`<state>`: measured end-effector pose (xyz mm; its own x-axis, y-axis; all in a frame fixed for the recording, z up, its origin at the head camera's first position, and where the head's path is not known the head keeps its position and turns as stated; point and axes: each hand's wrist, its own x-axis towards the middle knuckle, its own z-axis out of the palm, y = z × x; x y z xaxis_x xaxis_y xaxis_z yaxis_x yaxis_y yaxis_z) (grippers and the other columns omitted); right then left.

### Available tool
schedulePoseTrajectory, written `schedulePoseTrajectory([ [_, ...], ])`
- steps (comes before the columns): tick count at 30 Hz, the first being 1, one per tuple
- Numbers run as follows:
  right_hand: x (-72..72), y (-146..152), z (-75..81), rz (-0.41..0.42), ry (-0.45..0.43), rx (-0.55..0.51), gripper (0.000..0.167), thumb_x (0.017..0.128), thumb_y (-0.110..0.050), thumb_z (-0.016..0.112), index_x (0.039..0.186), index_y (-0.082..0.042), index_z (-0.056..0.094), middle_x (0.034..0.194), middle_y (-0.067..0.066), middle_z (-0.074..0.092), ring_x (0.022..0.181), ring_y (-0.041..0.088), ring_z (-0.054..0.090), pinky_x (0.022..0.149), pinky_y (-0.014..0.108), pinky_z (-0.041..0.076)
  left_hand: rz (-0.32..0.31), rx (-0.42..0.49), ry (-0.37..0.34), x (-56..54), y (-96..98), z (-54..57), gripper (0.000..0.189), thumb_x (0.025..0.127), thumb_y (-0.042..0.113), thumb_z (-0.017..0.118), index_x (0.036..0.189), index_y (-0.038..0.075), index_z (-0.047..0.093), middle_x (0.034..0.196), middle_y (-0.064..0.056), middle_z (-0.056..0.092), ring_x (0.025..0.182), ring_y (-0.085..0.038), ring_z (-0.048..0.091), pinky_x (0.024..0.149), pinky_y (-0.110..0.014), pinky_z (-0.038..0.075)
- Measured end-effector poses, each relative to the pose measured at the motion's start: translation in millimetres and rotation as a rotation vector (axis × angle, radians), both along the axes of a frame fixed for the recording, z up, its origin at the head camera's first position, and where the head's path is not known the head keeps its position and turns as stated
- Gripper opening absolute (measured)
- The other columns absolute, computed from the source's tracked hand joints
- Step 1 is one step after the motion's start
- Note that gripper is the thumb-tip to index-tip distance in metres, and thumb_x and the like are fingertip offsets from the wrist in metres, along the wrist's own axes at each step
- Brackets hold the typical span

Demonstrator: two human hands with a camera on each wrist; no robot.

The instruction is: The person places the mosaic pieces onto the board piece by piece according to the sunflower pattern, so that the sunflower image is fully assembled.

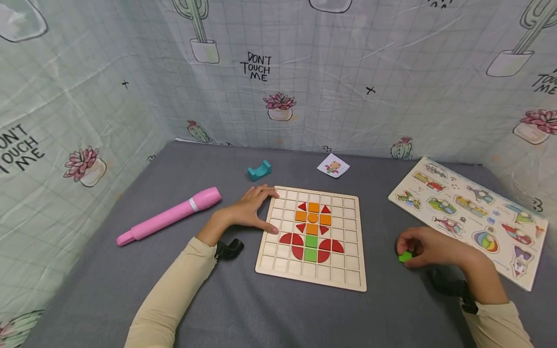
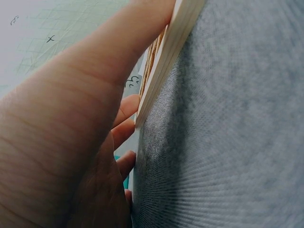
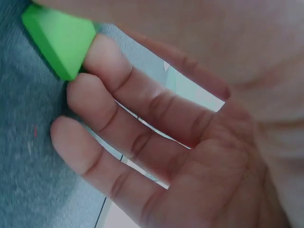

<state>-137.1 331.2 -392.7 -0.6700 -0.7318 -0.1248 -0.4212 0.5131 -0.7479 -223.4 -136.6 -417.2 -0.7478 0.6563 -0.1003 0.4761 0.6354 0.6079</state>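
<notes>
A square wooden grid board (image 1: 351, 263) lies on the grey cloth, bearing orange squares around an orange circle (image 1: 313, 218), small red triangles, green squares (image 1: 311, 241) and red quarter-circles (image 1: 337, 246). My left hand (image 1: 248, 211) rests at the board's left side, fingers spread, with a fingertip by the upper left corner and the thumb on the edge lower down. To the right of the board, my right hand (image 1: 431, 246) pinches a small green block (image 1: 405, 256) close over the cloth. In the right wrist view the green block (image 3: 61, 40) shows angled sides beside the fingertips.
A picture puzzle board (image 1: 467, 232) lies at the right, near the right hand. Behind the grid board are a teal curved piece (image 1: 259, 170) and a small picture card (image 1: 333, 166). A pink tube-shaped object (image 1: 169, 216) lies left of the left hand. Printed fabric walls rise behind.
</notes>
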Motion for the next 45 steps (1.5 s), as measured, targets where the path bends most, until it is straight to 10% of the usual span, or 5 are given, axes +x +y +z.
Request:
schedulePoseTrajectory([
  [18,4.1,-39,3.1,0.083,0.239,-0.057,0.026,0.082,-0.003,0.076,0.107,-0.006,0.069,0.097,0.002,0.062,0.079,0.006,0.058,0.062,0.025,0.053,-0.002,0.006,0.009,-2.4,-0.3,-3.6,0.086,0.075,0.041,0.084,0.141,0.013,0.038,0.155,-0.013,0.023,0.149,-0.031,0.007,0.12,-0.051,0.001],
  [45,4.0,-127,7.4,0.133,0.151,-0.044,0.01,0.088,-0.009,0.073,0.097,-0.012,0.073,0.101,-0.002,0.061,0.085,0.013,0.054,0.072,0.027,0.051,-0.004,0.009,0.009,-4.7,-0.9,-4.1,0.085,0.073,0.044,0.084,0.14,0.015,0.039,0.156,-0.013,0.023,0.149,-0.032,0.008,0.12,-0.051,0.001],
])
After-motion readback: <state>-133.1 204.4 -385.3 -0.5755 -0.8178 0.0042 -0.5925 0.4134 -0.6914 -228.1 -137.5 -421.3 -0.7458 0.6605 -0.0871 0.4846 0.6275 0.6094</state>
